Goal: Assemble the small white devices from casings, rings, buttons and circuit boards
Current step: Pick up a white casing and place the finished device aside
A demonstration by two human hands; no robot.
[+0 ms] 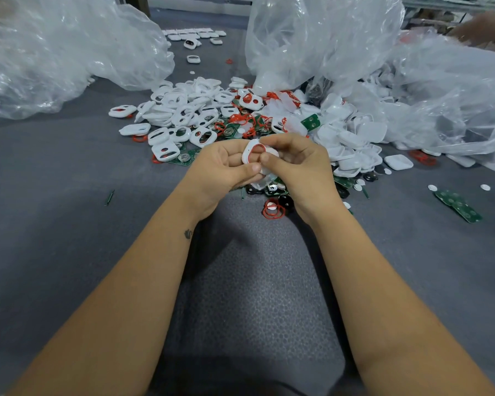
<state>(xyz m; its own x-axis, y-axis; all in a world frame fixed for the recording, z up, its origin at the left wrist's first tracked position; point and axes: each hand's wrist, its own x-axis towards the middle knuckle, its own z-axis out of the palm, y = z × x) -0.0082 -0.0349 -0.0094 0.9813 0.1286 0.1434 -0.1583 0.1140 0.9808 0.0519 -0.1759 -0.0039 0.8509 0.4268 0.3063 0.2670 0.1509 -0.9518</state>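
My left hand (226, 165) grips a white casing (248, 154) with a red ring (257, 149) seated in its opening. My right hand (295, 164) meets it from the right, thumb and fingertips pinching the casing's edge at the ring. Both hands hover just above the grey table, in front of a heap of white casings (183, 110). Loose red rings (273, 210), green circuit boards (457, 205) and small white buttons (432, 187) lie scattered around the hands. What lies under my right palm is hidden.
Large crumpled clear plastic bags stand at the back left (55, 52) and back right (412, 81). Finished white devices (193, 37) sit in rows at the far centre. Another person's hand (486, 27) shows at the top right. The grey table (69, 252) stretches towards me.
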